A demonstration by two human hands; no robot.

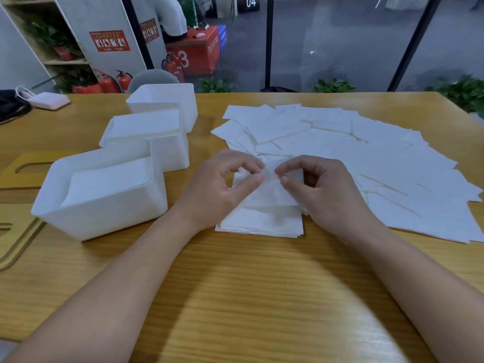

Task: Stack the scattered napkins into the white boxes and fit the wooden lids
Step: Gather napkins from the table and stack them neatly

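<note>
A small stack of white napkins [262, 221] lies on the wooden table in front of me. Above it, my left hand [222, 184] and my right hand [322, 189] both pinch one napkin [269, 189] between thumb and fingertips at its far edge. Many loose napkins [366, 153] are spread over the table to the right and behind. Three white boxes stand at the left: the near box [104, 216] and the middle box [170, 153] hold napkins, and the inside of the far box [183, 106] is hidden. Wooden lids [23, 169] with slots lie at the far left.
A pink pouch [49, 100] and a dark bag [10, 106] lie at the table's back left corner. Beyond the table are fire extinguishers [115, 82], potted plants, a red block and a seated person in white.
</note>
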